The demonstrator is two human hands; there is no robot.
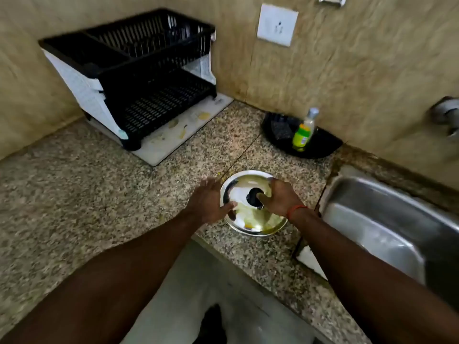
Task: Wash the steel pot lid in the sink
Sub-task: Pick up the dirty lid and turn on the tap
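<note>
Head view. Steel pot lid [250, 214] lies knob-up on the speckled stone table [99, 194], near its front edge and just left of the sink [387, 219], which is set into the table's right end. Yellowish smears show on the lid's surface.

Right hand [282, 198] is curled over the black knob [253, 196], thumb on it and fingers closing round the far side; grip looks only part-formed. Left hand [207, 201] is spread flat, fingers splayed, thumb tip at the lid's left rim, holding nothing.

Step in hand, as I judge it: pick-up, washing not yet begun. Next move calls for a firm pinch on the knob, a lift, then a carry rightward over the sink's rim.

Soap bottle [303, 134] stands at the back edge; tap [444, 112] on the wall, blurred.
</note>
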